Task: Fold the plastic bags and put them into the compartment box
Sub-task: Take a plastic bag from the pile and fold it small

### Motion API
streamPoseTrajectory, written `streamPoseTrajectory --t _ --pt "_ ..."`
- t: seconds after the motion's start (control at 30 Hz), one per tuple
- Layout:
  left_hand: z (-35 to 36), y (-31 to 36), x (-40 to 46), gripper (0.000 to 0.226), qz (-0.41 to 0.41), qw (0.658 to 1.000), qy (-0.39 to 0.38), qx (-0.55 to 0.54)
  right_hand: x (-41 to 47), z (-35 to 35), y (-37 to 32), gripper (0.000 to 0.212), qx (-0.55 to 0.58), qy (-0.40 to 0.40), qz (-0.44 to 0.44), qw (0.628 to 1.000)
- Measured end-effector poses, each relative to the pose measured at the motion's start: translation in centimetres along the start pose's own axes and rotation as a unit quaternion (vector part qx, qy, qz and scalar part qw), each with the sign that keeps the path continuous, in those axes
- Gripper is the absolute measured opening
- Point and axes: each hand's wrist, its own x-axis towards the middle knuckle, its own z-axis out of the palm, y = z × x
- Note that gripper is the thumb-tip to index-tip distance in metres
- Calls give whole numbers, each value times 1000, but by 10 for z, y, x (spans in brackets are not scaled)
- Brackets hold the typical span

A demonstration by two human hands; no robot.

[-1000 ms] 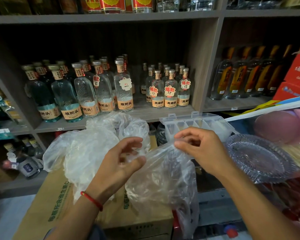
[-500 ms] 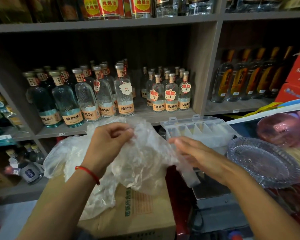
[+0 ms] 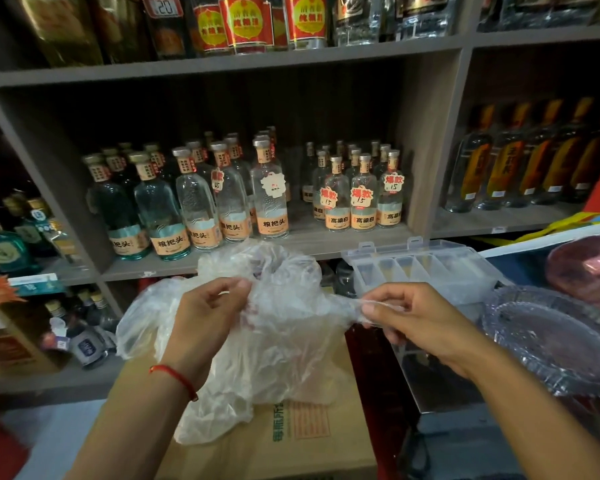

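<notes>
The left hand pinches one edge of a clear plastic bag between thumb and curled fingers, and the right hand pinches the opposite end, where the film is drawn into a thin twisted corner. A second ago the two hands sat close together in front of the chest with the bag hanging limp below them; half a second ago the left had lifted its edge toward ten o'clock while the right lay flatter along the film. Now they are apart — left at nine o'clock of the bag, right at three — and the plastic runs taut between them. That reads as straightening the bag before the first fold, so folding proper has not yet begun.

The bag's lower part drapes onto a cardboard carton at six o'clock, and more crumpled plastic lies behind the left hand. The compartment box, clear and lid-open, sits at one o'clock of the right hand, beside a patterned glass plate at three o'clock. Its visible cells appear to hold no bag — nothing looks stowed so far.
</notes>
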Motion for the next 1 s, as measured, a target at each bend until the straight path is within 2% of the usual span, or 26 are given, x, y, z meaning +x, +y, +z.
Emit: streamPoseTrajectory --t 0.13,0.27,0.47,0.63,0.73,0.8,0.83,0.87,0.9,0.97,1.0 --pt "-7 -11 5 14 20 999 37 -14 -3 -15 7 17 42 39 25 998" --pt "-14 -15 0 21 15 999 23 -28 -5 -27 16 32 93 91 35 991" --pt "-25 -16 -8 28 42 999 21 -12 -5 -37 17 27 148 132 30 980" --pt "-16 -9 -17 19 67 997 19 -28 -5 -35 13 26 182 159 25 970" --pt "-8 -5 -22 23 71 997 9 -15 -1 -24 10 14 98 250 7 963" --pt "-1 -6 -23 25 49 998 25 -37 -4 -12 4 22 -47 349 -46 935" --pt "2 -7 -23 24 27 998 32 -56 -8 -4 -2 31 -113 361 -109 919" --pt "5 -7 -23 22 1 996 35 -78 -13 5 -9 42 -167 330 -182 911" --pt "8 -7 -23 23 -25 994 35 -100 -17 16 -15 54 -207 261 -240 912" --pt "12 -8 -24 24 -64 987 24 -147 -25 42 -19 79 -286 104 -288 908" --pt "13 -8 -25 24 -81 982 21 -167 -26 54 -16 90 -335 50 -295 893"
